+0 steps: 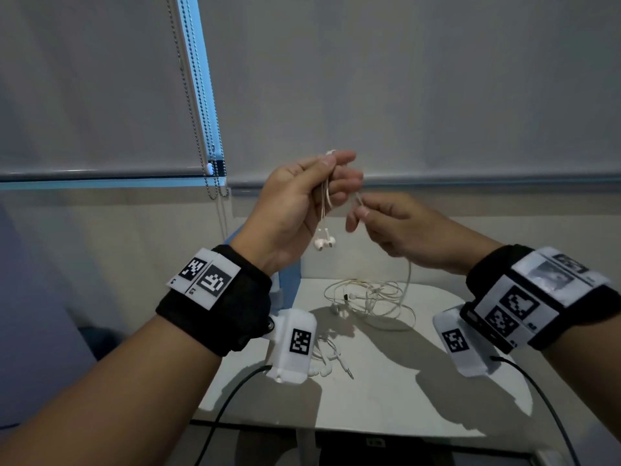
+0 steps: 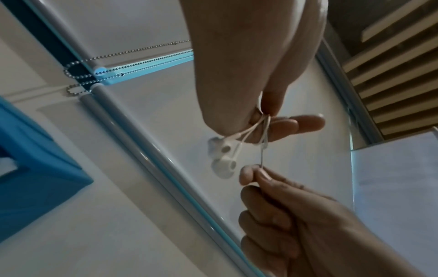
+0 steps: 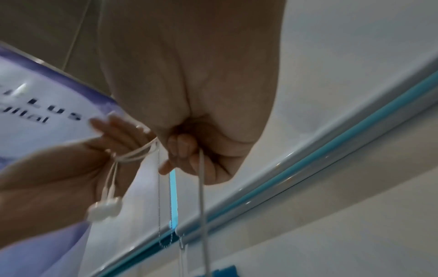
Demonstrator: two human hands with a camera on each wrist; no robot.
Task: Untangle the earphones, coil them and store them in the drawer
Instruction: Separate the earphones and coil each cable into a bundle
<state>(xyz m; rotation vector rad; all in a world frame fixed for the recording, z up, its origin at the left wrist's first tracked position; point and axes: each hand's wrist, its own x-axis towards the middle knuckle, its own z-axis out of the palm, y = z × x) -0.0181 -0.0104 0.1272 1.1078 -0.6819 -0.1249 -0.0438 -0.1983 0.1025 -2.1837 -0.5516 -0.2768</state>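
Note:
My left hand (image 1: 331, 176) is raised above the table and pinches a white earphone cable between thumb and fingers. Its two earbuds (image 1: 324, 242) (image 2: 221, 159) (image 3: 104, 208) dangle below that hand. My right hand (image 1: 363, 211) (image 2: 251, 174) sits just to the right and lower, pinching the same cable (image 1: 408, 274), which runs down to the table. A tangle of white earphone cables (image 1: 369, 297) lies on the white table (image 1: 403, 381). Another white earphone set (image 1: 331, 361) lies near the left wrist camera. No drawer shows.
A blue box (image 1: 285, 280) (image 2: 35, 159) stands at the table's back left edge. Grey roller blinds with bead chains (image 1: 208, 136) hang behind. Black cables (image 1: 228, 405) run from both wrist cameras over the table's front edge.

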